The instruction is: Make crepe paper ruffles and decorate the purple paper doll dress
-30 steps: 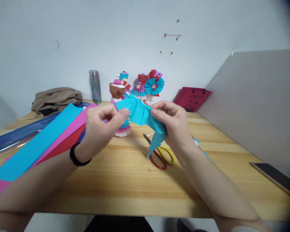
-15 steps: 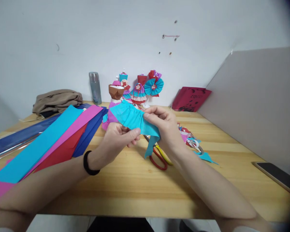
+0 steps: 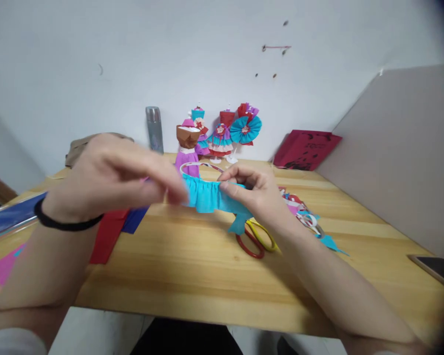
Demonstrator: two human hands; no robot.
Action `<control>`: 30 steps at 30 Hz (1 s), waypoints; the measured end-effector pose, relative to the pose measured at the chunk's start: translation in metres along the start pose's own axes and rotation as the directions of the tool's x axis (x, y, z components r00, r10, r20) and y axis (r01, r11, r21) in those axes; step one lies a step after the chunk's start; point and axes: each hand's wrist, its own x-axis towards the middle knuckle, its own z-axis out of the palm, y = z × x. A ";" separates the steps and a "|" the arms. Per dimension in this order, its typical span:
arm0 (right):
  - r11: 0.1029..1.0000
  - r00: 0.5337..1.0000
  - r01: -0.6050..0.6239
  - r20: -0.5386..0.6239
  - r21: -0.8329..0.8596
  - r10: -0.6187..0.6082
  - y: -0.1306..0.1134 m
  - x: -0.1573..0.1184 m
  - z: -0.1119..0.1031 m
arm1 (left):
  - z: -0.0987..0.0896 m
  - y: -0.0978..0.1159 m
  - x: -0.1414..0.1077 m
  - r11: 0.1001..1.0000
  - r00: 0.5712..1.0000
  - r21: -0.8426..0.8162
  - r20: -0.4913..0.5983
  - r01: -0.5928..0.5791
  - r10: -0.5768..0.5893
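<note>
A gathered strip of turquoise paper [image 3: 206,196] hangs in the air above the table, its top edge in small pleats. My right hand [image 3: 247,190] pinches its right part between thumb and fingers, and a loose tail hangs below. My left hand [image 3: 122,180] is at the strip's left end, blurred by motion, so its fingertips and any grip cannot be made out. Behind the strip a white ring-shaped band [image 3: 187,166] shows. Scissors [image 3: 255,240] with red and yellow handles lie on the table under my right hand.
Small dress forms in paper dresses [image 3: 222,133] stand by the wall, beside a grey flask [image 3: 154,129]. Coloured paper sheets [image 3: 109,236] lie at left, partly behind my left arm. Scraps [image 3: 303,212], a red bag [image 3: 305,150] and a phone [image 3: 436,268] are at right.
My left hand has moved left and up from below the strip and now looks larger. The strip hangs straighter, its left end lower. The view has shifted slightly left.
</note>
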 end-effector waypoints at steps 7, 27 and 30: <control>0.980 0.992 0.111 0.084 -0.168 -0.098 0.004 -0.007 0.006 | 0.052 -0.016 0.025 0.994 0.973 0.026 0.204 0.104 -0.107; 0.878 0.972 0.201 -0.022 -0.435 -0.234 0.006 -0.019 0.018 | 0.077 -0.001 0.008 0.806 0.995 0.589 0.104 -0.059 -0.003; 0.867 0.967 0.212 -0.033 -0.452 -0.254 0.006 -0.020 0.019 | 0.078 -0.002 0.007 0.811 0.998 0.584 0.056 -0.039 0.008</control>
